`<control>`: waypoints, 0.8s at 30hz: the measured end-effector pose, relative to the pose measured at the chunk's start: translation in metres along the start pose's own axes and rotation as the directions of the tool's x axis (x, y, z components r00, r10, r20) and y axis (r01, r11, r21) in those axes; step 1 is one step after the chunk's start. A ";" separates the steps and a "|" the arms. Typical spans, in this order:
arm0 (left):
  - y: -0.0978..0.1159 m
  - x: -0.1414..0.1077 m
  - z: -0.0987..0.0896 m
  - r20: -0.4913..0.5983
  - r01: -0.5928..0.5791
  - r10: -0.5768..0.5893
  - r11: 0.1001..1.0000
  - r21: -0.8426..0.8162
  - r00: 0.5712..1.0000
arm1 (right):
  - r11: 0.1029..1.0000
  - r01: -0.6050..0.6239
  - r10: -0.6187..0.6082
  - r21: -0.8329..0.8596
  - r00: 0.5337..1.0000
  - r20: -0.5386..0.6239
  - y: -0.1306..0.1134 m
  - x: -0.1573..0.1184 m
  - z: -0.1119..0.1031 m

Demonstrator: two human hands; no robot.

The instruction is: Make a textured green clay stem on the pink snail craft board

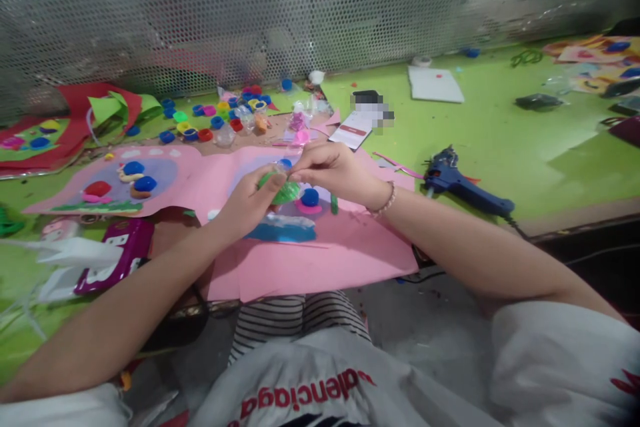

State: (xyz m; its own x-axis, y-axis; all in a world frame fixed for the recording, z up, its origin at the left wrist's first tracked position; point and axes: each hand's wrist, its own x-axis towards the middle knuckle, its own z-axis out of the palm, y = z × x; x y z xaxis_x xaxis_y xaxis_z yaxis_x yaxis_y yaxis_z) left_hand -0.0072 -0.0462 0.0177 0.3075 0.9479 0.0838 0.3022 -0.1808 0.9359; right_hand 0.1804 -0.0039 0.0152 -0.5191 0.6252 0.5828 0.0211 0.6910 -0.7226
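Observation:
Over a pink paper sheet (320,273) my two hands meet. My left hand (255,200) grips a green piece (286,192) that looks wrapped in clear plastic. The fingers of my right hand (330,170) are pinched together at the top edge of that green piece; what they hold is too small to make out. Beneath, the sheet carries a blue cap (310,197), a pink shape and a blue and white strip (283,229). Left of it lies another pink sheet (65,190) with red and blue caps.
A blue glue gun (465,187) with a cord lies at the right. Behind my hands are a phone (353,127), a white pad (436,84) and several coloured caps (205,135). A purple packet (117,253) sits at the left. A perforated metal screen (200,20) stands along the back.

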 end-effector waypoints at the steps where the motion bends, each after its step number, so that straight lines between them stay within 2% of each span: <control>1: 0.001 0.000 0.000 0.003 0.011 -0.011 1.000 -0.024 1.000 | 1.000 0.000 0.000 0.001 1.000 -0.020 0.000 0.000 0.000; 6: 0.000 0.001 -0.002 0.016 0.033 -0.031 0.996 -0.084 0.999 | 0.998 0.011 -0.015 -0.061 0.998 -0.053 0.003 -0.001 0.001; 9: -0.002 0.001 -0.002 0.020 0.039 -0.038 0.996 -0.085 0.999 | 0.981 0.078 -0.089 -0.176 0.994 -0.057 0.003 -0.002 0.001; 13: -0.002 -0.002 0.000 0.036 0.097 -0.095 0.992 -0.083 0.995 | 0.883 0.270 -0.256 -0.385 0.963 0.087 -0.001 -0.003 0.001; 16: 0.002 -0.004 0.002 0.045 0.114 -0.111 0.992 -0.055 0.993 | 0.824 0.354 -0.306 -0.442 0.935 0.177 -0.004 -0.004 0.003; 18: 0.004 -0.003 0.001 0.062 0.113 -0.112 0.993 -0.024 0.992 | 0.844 0.319 -0.279 -0.432 0.948 0.154 -0.004 -0.003 0.001; 20: 0.006 0.000 -0.004 0.050 0.113 -0.115 0.993 0.036 0.992 | 0.883 0.221 -0.223 -0.414 0.974 0.044 -0.001 0.000 -0.007; 22: 0.006 0.005 -0.013 -0.043 0.122 -0.117 0.984 0.130 0.992 | 0.914 0.087 -0.147 -0.396 0.981 -0.125 0.003 0.005 -0.023; 24: 0.006 0.013 -0.026 -0.171 0.137 -0.100 0.966 0.217 0.980 | 0.946 -0.134 0.039 -0.296 0.951 -0.306 0.010 0.010 -0.042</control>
State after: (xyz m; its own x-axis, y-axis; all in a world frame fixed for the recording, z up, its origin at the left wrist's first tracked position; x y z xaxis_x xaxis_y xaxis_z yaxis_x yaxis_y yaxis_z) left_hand -0.0251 -0.0277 0.0335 0.1167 0.9921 0.0466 0.5303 -0.1019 0.8417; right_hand 0.2117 0.0243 0.0293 -0.2319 0.7327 0.6398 0.3426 0.6771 -0.6513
